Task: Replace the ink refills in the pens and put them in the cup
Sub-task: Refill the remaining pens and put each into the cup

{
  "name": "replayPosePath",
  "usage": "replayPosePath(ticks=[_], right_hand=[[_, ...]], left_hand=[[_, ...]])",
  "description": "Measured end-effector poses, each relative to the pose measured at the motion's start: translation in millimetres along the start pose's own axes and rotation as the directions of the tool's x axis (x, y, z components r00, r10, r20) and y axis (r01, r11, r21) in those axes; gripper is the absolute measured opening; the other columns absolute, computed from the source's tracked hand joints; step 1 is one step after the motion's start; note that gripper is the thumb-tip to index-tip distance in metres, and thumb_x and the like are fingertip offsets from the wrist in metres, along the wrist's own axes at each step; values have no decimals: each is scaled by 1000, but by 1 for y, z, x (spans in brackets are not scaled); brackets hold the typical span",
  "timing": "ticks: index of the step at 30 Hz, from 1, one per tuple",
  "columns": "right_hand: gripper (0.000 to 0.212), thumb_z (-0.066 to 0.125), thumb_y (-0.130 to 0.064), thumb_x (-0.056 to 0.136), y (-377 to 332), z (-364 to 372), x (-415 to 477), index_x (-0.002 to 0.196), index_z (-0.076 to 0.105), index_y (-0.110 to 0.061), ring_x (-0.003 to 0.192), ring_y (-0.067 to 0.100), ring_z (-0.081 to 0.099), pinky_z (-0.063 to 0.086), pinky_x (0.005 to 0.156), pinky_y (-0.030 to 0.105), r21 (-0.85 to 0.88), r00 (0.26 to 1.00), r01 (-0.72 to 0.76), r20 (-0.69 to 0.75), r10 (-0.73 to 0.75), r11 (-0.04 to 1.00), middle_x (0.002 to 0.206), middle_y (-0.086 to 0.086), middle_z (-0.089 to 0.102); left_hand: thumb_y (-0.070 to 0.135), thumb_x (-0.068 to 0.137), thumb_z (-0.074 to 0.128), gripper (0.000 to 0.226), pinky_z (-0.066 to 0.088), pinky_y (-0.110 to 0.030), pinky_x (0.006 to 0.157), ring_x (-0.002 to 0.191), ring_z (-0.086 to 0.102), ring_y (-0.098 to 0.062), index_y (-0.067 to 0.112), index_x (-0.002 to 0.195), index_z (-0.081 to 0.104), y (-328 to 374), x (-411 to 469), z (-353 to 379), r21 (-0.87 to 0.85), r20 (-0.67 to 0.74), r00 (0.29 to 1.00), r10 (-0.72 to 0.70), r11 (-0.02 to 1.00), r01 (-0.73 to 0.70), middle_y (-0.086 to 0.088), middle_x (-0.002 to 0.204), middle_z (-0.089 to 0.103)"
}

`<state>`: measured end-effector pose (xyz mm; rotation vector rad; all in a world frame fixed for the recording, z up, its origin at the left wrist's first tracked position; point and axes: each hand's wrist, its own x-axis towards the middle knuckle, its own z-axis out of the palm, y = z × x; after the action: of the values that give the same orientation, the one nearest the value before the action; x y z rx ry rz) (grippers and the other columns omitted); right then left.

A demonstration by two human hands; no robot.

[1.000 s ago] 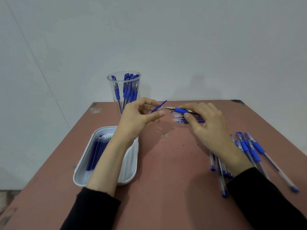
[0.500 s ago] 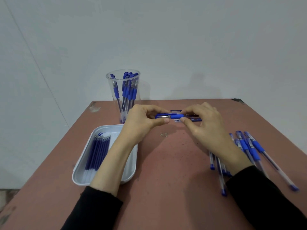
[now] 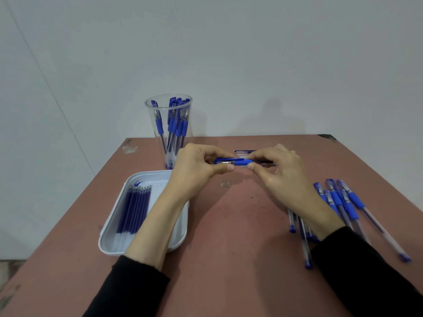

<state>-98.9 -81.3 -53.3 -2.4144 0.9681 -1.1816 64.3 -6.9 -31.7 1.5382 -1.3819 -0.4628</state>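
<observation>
Refills (image 3: pixel 135 209), dark blue and thin, are lying side by side in the white rounded plastic tray (image 3: pixel 160 191) at the left of the reddish-brown table (image 3: pixel 229 248). Just behind the tray, the tall clear plastic cup (image 3: pixel 151 120) is standing upright, and several blue-gripped finished pens (image 3: pixel 176 126) are leaning inside it.

Moving right, the left hand (image 3: pixel 194 172) is hovering in front of the cup's base. Its thumb and curled fingers are pinching the left end of 1 clear ballpoint pen with a blue grip (image 3: pixel 243 161). The right hand (image 3: pixel 281 172) is pinching the same pen's other end, fingers curled round the barrel. So the pen is hanging above the table between the 2 hands, its long axis running left to right and nearly level. By the look of it, the person is closing the pen up after fitting a refill, though the joint itself is hiding under the fingertips.

Behind the hands, a small heap of thin blue and clear pieces (image 3: pixel 242 153) is lying on the table; what they are is unclear. Farthest right, a loose group of blue-gripped pens (image 3: pixel 343 202) is waiting beside the right forearm.

For the drop-off, the cup is sitting up and left of the pen, with the left hand nearer, and the level pen is going to need tipping upright first.
</observation>
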Motion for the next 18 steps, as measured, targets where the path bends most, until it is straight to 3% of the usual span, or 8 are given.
replayPosePath(ticks=[4,8,10,12,15,18], right_hand=[[11,70,-15,85,-2,6,1,93,72,-22,85,15,55,36,84,27,43,999,-22,-47,24,999,78,-27,52],[15,67,-15,87,-9,10,-2,95,68,-27,93,14,61,46,82,14,191,995,-69,-54,80,979,82,-20,55],[22,67,-20,87,-11,10,-3,108,67,-27,99,13,58,45,89,22,171,996,-28,-75,41,985,88,-26,54],[44,67,-32,87,-10,10,-3,129,56,-29,109,11,49,38,97,27,133,993,-8,-117,24,991,102,-25,52],[62,58,-52,88,-6,8,-1,144,35,-35,120,7,36,28,103,27,135,987,-39,-151,59,990,126,-12,48],[65,49,-62,86,-5,9,-2,144,34,-36,121,5,34,28,101,27,141,991,-50,-117,67,989,130,-12,47]], left_hand=[[8,75,77,20,44,-7,65,61,61,4,14,94,74,1,1,0,-65,-23,1000,-8,998,6,6,75,71],[0,79,71,23,55,-19,74,74,70,-14,5,101,68,6,-2,3,-350,-41,998,-53,936,35,-12,88,73],[-2,80,70,26,56,-22,71,70,70,-15,6,104,64,11,-5,4,-454,-109,992,-65,891,9,-13,82,71],[1,79,72,28,56,-24,71,69,68,-15,10,104,62,17,-6,-5,-483,-235,968,-84,875,-41,-7,72,69],[7,80,73,20,55,-25,70,72,66,-14,15,96,63,34,-2,-40,-446,-487,872,-42,871,-207,2,68,67],[8,85,68,15,53,-25,67,77,68,-16,15,94,60,53,6,-84,-305,-679,729,83,871,-384,-3,79,64]])
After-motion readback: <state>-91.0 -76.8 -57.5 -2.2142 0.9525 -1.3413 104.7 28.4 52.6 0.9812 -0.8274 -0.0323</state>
